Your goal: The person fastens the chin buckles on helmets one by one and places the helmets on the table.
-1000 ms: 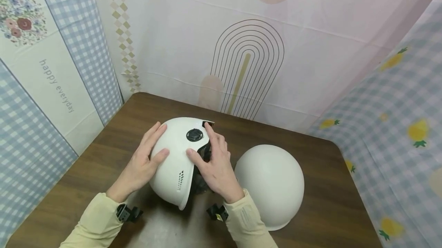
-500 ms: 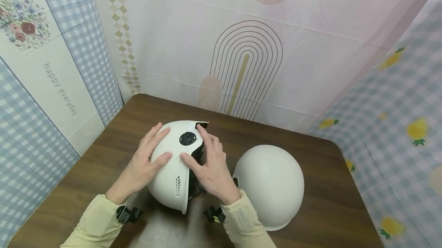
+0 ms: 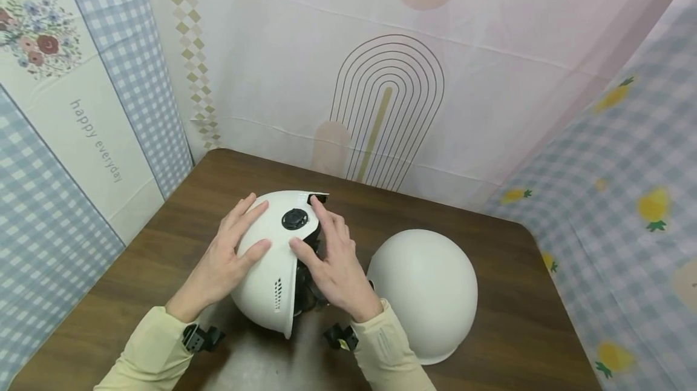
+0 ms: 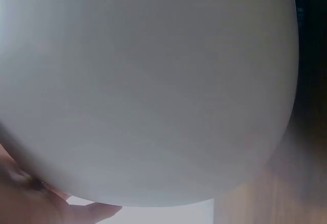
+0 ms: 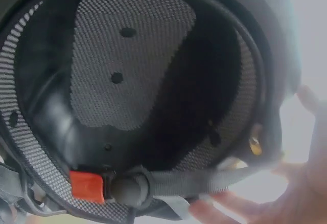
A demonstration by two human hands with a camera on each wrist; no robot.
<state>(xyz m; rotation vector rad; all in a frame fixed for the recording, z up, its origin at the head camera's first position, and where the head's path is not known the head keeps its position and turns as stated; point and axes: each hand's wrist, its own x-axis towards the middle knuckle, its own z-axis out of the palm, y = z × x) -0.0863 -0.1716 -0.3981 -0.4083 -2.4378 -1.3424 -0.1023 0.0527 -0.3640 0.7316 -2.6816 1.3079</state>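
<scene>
Left of a second helmet (image 3: 425, 291) on the wooden table (image 3: 509, 294), the left hand (image 3: 222, 261) rests spread, nearly straight fingers on the tilted white open-face helmet (image 3: 276, 264) while the right hand (image 3: 339, 265) grips its front edge.

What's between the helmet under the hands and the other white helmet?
In the head view: the right hand, then a narrow strip of brown tabletop.
</scene>
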